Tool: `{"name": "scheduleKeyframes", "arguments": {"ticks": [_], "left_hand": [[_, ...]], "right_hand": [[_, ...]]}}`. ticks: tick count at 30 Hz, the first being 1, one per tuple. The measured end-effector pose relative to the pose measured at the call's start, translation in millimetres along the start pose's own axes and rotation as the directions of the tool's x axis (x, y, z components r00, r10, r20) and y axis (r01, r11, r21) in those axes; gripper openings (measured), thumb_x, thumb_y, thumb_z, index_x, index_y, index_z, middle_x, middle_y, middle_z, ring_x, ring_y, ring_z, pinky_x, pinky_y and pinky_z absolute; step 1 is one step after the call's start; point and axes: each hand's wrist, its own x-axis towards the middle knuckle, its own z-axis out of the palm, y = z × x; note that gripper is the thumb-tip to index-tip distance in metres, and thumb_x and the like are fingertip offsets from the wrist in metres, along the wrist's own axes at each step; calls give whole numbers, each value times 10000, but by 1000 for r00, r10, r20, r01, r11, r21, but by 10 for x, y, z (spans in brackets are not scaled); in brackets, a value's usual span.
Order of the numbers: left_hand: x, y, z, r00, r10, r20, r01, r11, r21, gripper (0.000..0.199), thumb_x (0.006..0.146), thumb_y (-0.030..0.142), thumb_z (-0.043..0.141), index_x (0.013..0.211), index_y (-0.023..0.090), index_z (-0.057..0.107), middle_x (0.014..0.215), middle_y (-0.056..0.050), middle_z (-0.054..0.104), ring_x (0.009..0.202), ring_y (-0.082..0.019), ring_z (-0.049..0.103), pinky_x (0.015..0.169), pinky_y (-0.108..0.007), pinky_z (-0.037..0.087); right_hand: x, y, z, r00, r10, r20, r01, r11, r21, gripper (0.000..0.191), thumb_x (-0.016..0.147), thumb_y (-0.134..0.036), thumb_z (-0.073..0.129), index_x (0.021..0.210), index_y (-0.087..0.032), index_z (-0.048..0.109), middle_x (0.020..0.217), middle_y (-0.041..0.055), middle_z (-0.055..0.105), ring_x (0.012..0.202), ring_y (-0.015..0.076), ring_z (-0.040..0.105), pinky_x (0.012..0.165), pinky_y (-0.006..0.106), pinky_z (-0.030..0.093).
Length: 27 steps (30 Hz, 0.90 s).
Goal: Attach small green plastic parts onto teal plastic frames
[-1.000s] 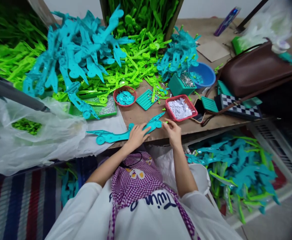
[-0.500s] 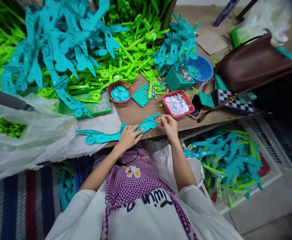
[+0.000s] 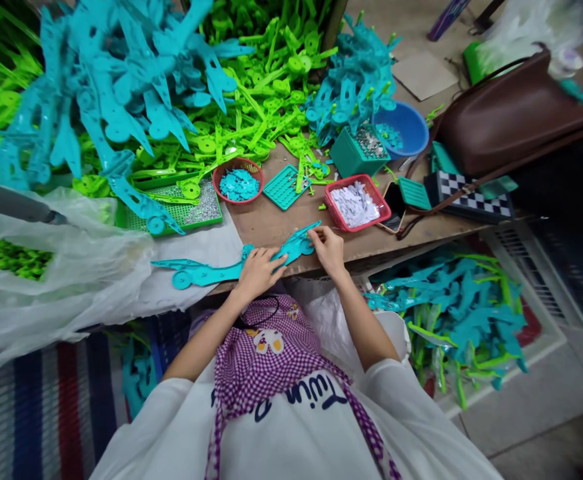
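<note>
A long teal plastic part [image 3: 211, 274] lies along the table's front edge, its left end on white sheeting. My left hand [image 3: 261, 270] is closed on its middle, fingers pressed over it. At the part's right end my right hand [image 3: 328, 248] is pinched, fingertips touching the part near its round disc; whatever is between those fingertips is hidden. Behind the hands stand a red basket of white pieces [image 3: 333, 212], a flat teal ridged tray [image 3: 277, 194] and a round red basket of small teal pieces [image 3: 217, 189].
Teal parts [image 3: 126, 73] and lime green parts [image 3: 271, 107] are heaped at the back. A green tray [image 3: 136, 217] holds small metal bits. To the right are a blue bowl [image 3: 418, 143], a brown bag [image 3: 496, 113] and a floor crate [image 3: 554, 333] of parts.
My right hand has moved left onto the teal part's right end; the small green piece at its fingertips no longer shows. My left hand has stayed on the part.
</note>
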Motion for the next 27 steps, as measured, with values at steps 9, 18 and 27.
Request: {"name": "scheduleKeyframes", "arguments": {"ticks": [9, 18, 27], "left_hand": [[-3, -11, 22, 1000, 25, -6, -25, 1000, 1, 354, 970, 380, 479, 1252, 282, 669, 1304, -101, 618, 1140, -260, 543, 961, -435, 385], [13, -25, 8, 1000, 27, 10, -28, 1000, 16, 354, 975, 370, 476, 1263, 279, 659, 1299, -103, 620, 1150, -252, 545, 966, -431, 373], [11, -4, -12, 1000, 20, 2, -20, 999, 49, 351, 975, 377, 477, 1249, 266, 667, 1252, -97, 637, 1083, -247, 558, 917, -411, 392]], "right_hand": [[37, 64, 61, 984, -159, 83, 175, 947, -268, 496, 957, -602, 388, 937, -184, 655, 896, 105, 730, 798, 213, 681, 735, 298, 483], [22, 127, 135, 962, -262, 79, 271, 875, -401, 449, 1005, -497, 358, 932, -190, 678, 915, 100, 737, 845, 198, 672, 719, 263, 444], [977, -336, -394, 799, -280, 533, 508, 788, -348, 370, 909, -416, 618, 1211, -204, 654, 1082, 93, 722, 937, 233, 667, 809, 313, 479]]}}
